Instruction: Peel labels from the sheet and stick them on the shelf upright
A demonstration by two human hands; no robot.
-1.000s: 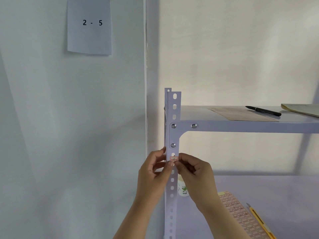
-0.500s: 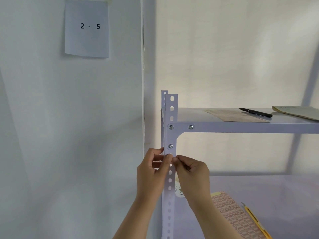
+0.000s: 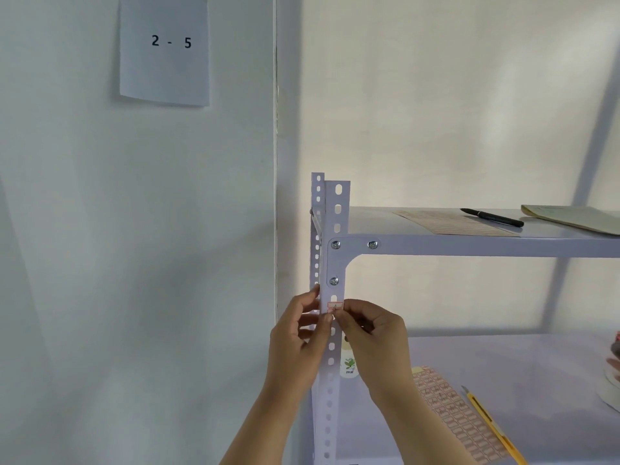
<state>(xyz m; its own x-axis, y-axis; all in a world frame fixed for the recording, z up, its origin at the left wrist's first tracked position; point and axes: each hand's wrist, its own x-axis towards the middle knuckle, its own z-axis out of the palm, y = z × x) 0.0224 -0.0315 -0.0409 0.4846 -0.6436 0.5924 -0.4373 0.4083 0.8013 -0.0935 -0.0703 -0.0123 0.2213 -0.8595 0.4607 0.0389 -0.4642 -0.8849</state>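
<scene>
- The shelf upright (image 3: 337, 229) is pale painted metal, a flat strip punched with oval holes.
- A small red-edged label (image 3: 335, 306) lies on its face, just below the lowest screw.
- The left hand (image 3: 298, 333) curls round the upright's 9 o'clock edge.
- The right hand (image 3: 372, 333) (at 3 o'clock) pinches fingertips under the label.
- The label sheet (image 3: 453, 414) lies on the lower shelf.
</scene>
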